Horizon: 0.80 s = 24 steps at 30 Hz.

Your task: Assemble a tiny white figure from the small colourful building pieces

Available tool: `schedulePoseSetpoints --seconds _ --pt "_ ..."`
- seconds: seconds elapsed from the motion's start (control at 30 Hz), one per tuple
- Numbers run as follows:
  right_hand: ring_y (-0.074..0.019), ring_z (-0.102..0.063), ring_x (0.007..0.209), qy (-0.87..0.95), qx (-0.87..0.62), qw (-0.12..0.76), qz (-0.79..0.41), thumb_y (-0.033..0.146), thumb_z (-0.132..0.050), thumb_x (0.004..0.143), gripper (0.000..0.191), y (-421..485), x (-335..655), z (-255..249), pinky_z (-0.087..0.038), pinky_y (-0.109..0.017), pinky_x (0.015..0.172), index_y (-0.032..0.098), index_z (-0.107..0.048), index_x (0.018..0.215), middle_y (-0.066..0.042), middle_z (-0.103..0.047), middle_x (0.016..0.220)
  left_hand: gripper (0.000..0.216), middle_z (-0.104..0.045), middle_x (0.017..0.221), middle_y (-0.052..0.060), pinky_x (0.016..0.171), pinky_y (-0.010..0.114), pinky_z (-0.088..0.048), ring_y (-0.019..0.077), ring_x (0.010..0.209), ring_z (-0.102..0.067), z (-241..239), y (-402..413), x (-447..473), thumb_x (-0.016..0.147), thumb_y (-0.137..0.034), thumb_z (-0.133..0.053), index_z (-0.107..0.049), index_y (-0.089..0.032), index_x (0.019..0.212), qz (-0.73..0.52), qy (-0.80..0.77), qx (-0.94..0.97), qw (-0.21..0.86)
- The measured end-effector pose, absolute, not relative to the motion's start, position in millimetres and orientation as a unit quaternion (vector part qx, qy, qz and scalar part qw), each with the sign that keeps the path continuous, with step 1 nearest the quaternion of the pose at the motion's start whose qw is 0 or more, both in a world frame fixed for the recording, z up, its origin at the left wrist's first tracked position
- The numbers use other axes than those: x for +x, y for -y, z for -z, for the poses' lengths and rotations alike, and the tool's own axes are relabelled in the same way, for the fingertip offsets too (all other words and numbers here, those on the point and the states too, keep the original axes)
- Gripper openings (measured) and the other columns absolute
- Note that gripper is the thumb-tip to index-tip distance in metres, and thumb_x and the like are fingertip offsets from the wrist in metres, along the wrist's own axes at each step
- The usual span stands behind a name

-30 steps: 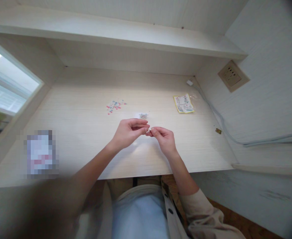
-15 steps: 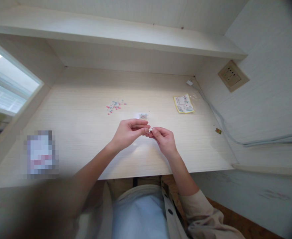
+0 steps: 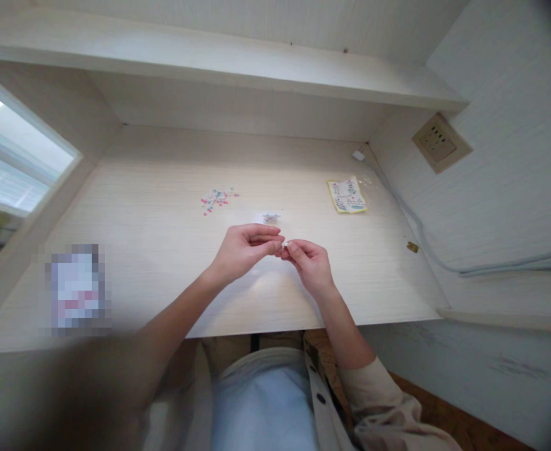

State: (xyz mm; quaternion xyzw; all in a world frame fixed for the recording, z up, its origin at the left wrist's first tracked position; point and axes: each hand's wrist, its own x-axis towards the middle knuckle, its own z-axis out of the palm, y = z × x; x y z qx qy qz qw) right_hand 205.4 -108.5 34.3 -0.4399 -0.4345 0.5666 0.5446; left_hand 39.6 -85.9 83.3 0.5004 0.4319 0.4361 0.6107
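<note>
My left hand (image 3: 248, 252) and my right hand (image 3: 309, 263) meet fingertip to fingertip above the desk. Both are closed in a pinch around a tiny white piece (image 3: 285, 245), mostly covered by the fingers; its kind is too small to make out. Just beyond my left fingers, a small pale assembled object (image 3: 270, 218) with bluish and pinkish parts rests on the desk. Farther back to the left lies a loose scatter of tiny pink, blue and white pieces (image 3: 218, 199).
A printed sheet with a yellow border (image 3: 347, 195) lies on the desk (image 3: 163, 188) at the right. Grey cables (image 3: 414, 222) run along the right wall below a socket (image 3: 439, 144). A small brownish item (image 3: 412, 247) sits nearby. A blurred-out item (image 3: 77, 288) is at the left.
</note>
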Motion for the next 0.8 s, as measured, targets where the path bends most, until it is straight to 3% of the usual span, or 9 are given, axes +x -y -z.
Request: schedulePoseSetpoints --seconds 0.8 --pt "-0.0161 -0.068 0.072 0.394 -0.419 0.578 -0.579 0.039 -0.073 0.077 0.018 110.5 204.3 -29.1 -0.056 -0.037 0.079 0.021 -0.075 0.082 -0.002 -0.073 0.075 0.040 -0.076 0.092 0.012 0.083 0.042 -0.060 0.0260 0.083 -0.073 -84.4 92.2 44.6 0.063 -0.028 -0.085 -0.072 -0.009 0.096 -0.465 -0.430 0.453 0.627"
